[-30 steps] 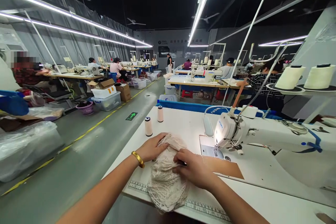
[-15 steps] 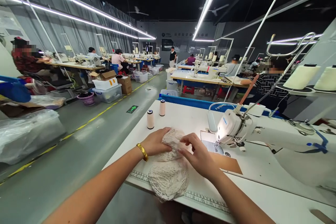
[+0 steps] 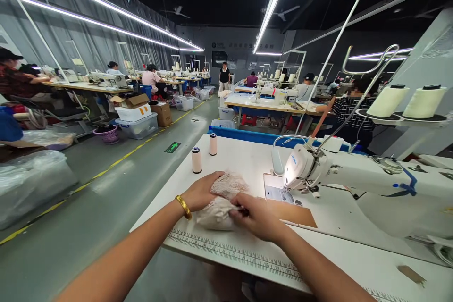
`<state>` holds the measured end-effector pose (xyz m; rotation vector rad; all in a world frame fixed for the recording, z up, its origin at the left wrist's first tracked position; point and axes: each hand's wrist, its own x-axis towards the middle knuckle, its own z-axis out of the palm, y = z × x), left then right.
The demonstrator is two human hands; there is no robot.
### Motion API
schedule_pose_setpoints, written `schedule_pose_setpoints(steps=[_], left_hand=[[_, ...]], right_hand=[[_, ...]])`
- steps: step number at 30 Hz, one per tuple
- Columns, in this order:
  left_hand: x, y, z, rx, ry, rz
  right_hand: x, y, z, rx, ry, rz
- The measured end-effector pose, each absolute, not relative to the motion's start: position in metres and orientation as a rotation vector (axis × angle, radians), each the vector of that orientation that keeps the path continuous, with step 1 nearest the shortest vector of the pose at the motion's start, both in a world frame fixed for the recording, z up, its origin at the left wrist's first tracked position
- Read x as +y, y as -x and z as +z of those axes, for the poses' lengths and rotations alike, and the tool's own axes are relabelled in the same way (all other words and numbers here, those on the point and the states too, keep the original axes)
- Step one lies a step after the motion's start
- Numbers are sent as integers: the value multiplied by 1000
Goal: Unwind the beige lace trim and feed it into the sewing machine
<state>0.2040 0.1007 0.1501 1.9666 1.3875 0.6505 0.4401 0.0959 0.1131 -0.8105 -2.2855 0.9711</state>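
Observation:
A cream lace garment piece [image 3: 231, 185], bunched and folded, lies on the white sewing table [image 3: 240, 153]. My left hand [image 3: 202, 192], with a gold bangle at the wrist, grips its left side, some fingers hidden beneath the lace. On its right edge my right hand [image 3: 253, 214] is closed, pinching the fabric between thumb and fingers. The lower part of the piece is slightly blurred. To the right stands the sewing machine [image 3: 300, 167], its lamp lit over the needle plate [image 3: 274, 192]. A brown card strip [image 3: 295, 212] lies beside my right hand.
Two thread spools [image 3: 197, 160] stand at the table's far left. A printed ruler [image 3: 226, 249] runs along the front edge. Large thread cones [image 3: 387, 101] sit on a stand at right. An aisle with a yellow line [image 3: 120, 160] passes on the left; co-workers sit at machines beyond.
The lower part of the lace piece, which hung over the table's front edge, is now folded up onto the tabletop. My right hand has moved down and closed on it. The camera view has shifted slightly.

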Motion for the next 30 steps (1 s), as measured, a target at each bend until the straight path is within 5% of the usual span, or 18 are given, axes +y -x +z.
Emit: schedule_pose_setpoints(steps=[9,19,30], left_hand=[[112,-188,156,1249,-1863,587],[128,-210,145,1462,-1824,777],[131,-201,159,1160,-1489,746]], right_hand=[[136,-425,124,-2137,941,1118],[139,-411,115,-1894,983,957],[128,-456,130,-1557,1042,854]])
